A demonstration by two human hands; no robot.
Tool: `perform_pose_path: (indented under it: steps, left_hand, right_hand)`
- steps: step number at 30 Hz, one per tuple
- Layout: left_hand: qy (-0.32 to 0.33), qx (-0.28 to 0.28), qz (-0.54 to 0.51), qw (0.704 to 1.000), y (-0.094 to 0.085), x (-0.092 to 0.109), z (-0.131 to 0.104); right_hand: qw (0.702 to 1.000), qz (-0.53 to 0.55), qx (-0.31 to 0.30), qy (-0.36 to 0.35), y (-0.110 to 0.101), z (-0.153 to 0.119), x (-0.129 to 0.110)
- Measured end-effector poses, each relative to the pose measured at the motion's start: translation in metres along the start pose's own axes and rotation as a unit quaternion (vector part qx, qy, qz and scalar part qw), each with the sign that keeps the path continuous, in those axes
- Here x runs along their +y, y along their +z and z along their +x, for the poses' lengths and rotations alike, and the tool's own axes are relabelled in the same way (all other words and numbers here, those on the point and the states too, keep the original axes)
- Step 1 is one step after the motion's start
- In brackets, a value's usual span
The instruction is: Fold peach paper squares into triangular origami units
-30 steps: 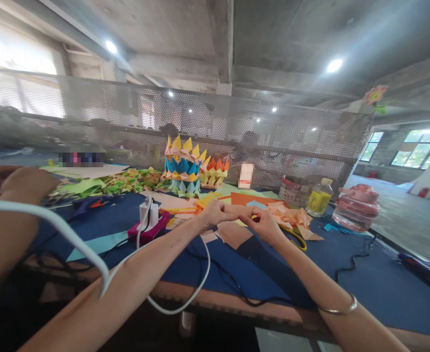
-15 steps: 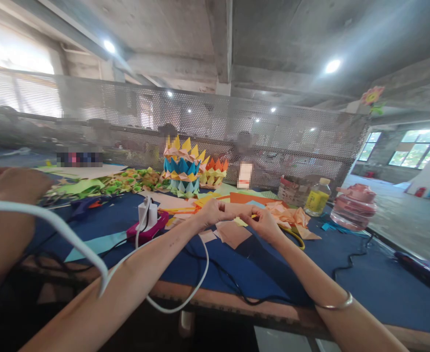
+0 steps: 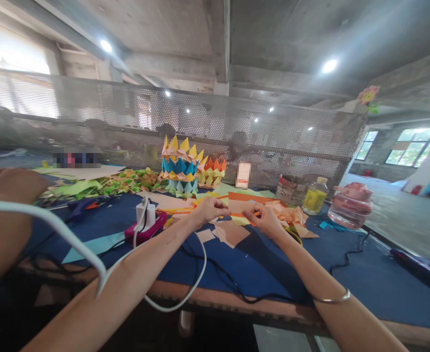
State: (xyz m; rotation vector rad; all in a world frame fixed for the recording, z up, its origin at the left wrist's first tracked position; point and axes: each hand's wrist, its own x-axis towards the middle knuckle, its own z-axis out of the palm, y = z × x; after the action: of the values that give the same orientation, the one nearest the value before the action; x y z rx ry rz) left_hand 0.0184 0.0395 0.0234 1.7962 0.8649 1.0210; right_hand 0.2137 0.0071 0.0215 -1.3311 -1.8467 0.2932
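Note:
My left hand point(image 3: 212, 210) is closed, thumb and fingers pinching the left edge of a peach paper piece point(image 3: 237, 207). At the right end of the same piece, my right hand point(image 3: 265, 218) pinches its lower corner. The paper is held up between both hands, above the table. Just under it lie loose peach paper squares point(image 3: 233, 233). Crumpled peach paper pieces point(image 3: 298, 217) sit beside my right hand. Orange paper sheets point(image 3: 233, 196) show behind the held piece.
Folded paper crowns point(image 3: 180, 168) stand at the back. A magenta power strip point(image 3: 152, 229) with a white charger point(image 3: 145, 215) is left of my hands; a white cable point(image 3: 195, 293) crosses my left forearm. A yellow-labelled bottle point(image 3: 314, 196) and pink jug point(image 3: 350, 205) stand right. Another person's arm point(image 3: 10, 215) reaches in.
The paper piece now shows a taller, flatter face between my hands. My right hand's fingertips have moved slightly lower along its edge. The whole view has shifted a little.

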Motion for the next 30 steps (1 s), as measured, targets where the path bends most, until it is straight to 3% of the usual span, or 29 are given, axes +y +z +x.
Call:
perform_pose_path:
  steps: [12,16,19,26,30]
  left_hand:
    - [-0.023,0.028,0.001,0.999,-0.004,-0.003,0.002]
    - [0.014,-0.018,0.008,1.0,0.001,-0.002,-0.001]
    - [0.042,-0.021,0.033,0.998,0.005,-0.004,0.0]
    - [0.046,-0.017,0.015,0.999,0.007,-0.01,0.003]
    - [0.044,-0.043,-0.018,0.998,0.008,-0.011,0.004]
  right_hand:
    - [0.998,-0.033,0.056,-0.004,-0.009,0.003,0.007]
    - [0.999,-0.006,0.022,-0.024,-0.001,0.001,0.005]
    - [0.999,-0.007,0.002,-0.039,0.006,-0.001,0.004]
    - [0.999,0.023,-0.014,-0.029,0.008,-0.004,-0.001]
    - [0.999,0.04,-0.019,-0.026,0.009,-0.005,-0.001]
